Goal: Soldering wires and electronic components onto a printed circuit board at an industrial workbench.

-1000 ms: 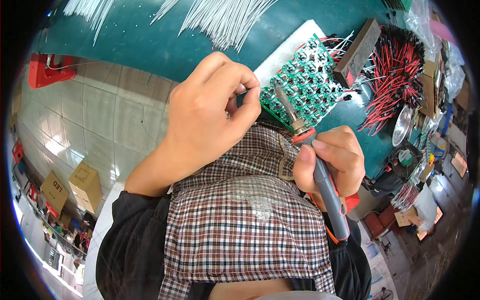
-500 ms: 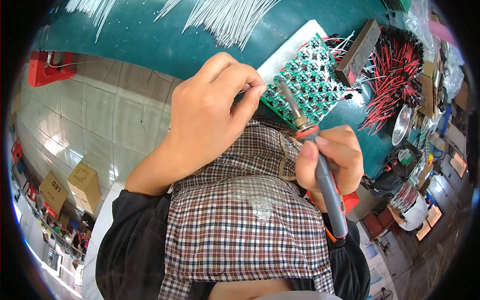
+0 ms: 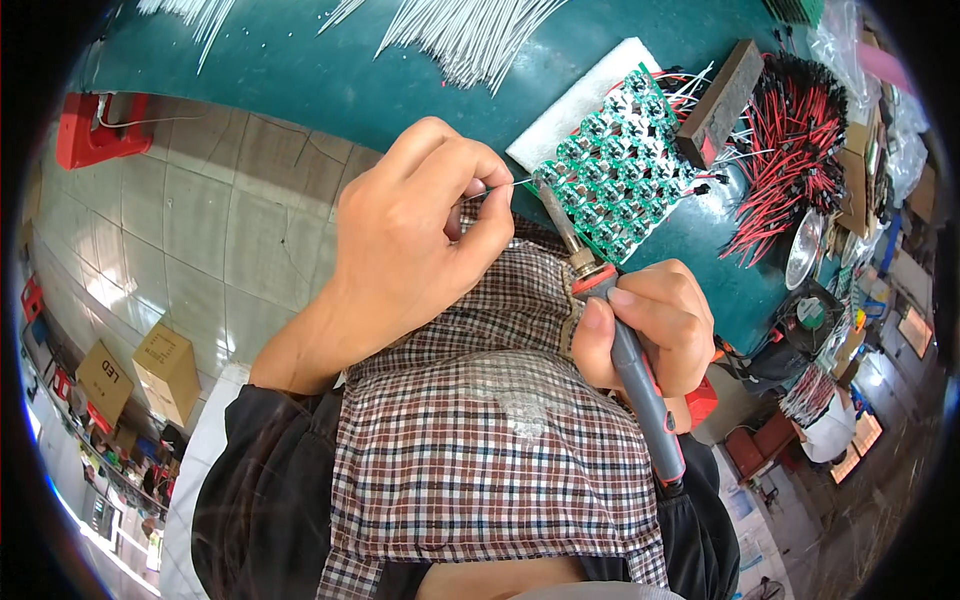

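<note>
My right hand (image 3: 668, 322) grips a grey and orange soldering iron (image 3: 646, 385) like a pen, its metal barrel slanting up and left. The iron's tip is at the left corner of a green circuit board panel (image 3: 622, 165) covered in rows of small parts. Pinched between the thumb and forefinger of my left hand (image 3: 415, 225) is a thin pale wire (image 3: 507, 186). Its end meets the same corner, close to the tip; whether they touch is too small to tell. Under the panel lies a white pad (image 3: 545, 138).
A dark bar (image 3: 718, 102) rests along the panel's right side, beside a heap of red and black wires (image 3: 790, 150). Bundled white wires (image 3: 465, 40) lie at the back of the green table (image 3: 300, 60). A red stool (image 3: 100, 135) and cardboard boxes (image 3: 168, 372) stand left.
The iron's tip has moved left and down from over the panel to its left corner. My left hand has shifted slightly left and down, and the pale wire now shows between its fingers.
</note>
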The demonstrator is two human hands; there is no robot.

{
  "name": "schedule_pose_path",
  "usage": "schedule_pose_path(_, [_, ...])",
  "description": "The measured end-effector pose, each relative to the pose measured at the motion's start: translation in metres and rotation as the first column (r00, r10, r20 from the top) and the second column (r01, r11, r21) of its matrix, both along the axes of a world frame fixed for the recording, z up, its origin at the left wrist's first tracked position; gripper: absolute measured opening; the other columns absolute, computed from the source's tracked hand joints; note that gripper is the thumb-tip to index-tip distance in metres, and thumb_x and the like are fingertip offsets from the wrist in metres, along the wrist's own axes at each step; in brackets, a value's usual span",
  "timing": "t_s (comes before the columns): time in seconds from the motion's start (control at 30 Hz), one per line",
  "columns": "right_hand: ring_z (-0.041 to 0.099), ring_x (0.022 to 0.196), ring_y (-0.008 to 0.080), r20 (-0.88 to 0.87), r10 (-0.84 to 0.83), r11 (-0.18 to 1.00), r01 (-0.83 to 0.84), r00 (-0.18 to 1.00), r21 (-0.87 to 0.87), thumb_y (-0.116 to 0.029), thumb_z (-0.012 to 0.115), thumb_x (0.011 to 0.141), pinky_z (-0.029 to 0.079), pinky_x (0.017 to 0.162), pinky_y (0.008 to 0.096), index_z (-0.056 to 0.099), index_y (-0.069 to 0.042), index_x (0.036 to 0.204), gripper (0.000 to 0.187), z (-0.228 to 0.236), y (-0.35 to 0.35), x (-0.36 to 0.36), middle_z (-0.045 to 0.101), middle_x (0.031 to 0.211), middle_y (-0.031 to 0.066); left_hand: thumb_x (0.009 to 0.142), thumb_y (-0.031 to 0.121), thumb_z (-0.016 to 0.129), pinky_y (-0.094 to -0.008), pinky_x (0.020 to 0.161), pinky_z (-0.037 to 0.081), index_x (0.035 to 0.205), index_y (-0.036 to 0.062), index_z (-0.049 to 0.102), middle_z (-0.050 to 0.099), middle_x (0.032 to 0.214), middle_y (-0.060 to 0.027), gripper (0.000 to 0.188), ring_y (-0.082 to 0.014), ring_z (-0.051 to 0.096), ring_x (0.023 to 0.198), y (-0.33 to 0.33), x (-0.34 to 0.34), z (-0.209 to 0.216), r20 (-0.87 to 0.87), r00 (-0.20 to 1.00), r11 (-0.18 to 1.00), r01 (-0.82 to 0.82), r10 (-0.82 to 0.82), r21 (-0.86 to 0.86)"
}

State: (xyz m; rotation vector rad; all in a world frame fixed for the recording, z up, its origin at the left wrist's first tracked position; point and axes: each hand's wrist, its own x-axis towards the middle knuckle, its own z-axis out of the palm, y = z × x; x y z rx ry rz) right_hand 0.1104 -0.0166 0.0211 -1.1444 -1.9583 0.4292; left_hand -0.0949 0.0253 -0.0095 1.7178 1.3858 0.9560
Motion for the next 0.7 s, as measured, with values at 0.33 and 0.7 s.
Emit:
schedule_pose_path(0.33, [0.059,0.056,0.0199,0.038,-0.006,1.0,0.006,0.999,0.014,-0.005,0.081,0.07,0.046,0.048,0.03,0.057,-0.008,0.097,0.037,0.0,-0.003,-0.003,0.062,0.074,0.0046,0.079,0.003,0.076,-0.0282,0.051,0.049,0.085,0.0087,0.066,0.06,0.081,-0.001,0.013,-0.0127,0.063,0.058,-0.002,0.002,-0.002,0.003,0.999,0.998,0.048,-0.048,0.044])
schedule_pose_path(0.7, [0.056,0.056,0.0202,0.052,-0.039,0.999,0.04,0.998,-0.007,-0.005,0.078,0.072,0.045,0.049,0.0324,0.055,-0.007,0.1,0.036,0.008,-0.018,0.014,0.059,0.078,0.0054,0.076,0.004,0.077,-0.0272,0.046,0.045,0.081,0.0122,0.063,0.059,0.078,0.0015,0.017,-0.0116,0.063,0.056,-0.009,0.007,0.003,-0.032,0.999,0.997,0.045,-0.044,0.057])
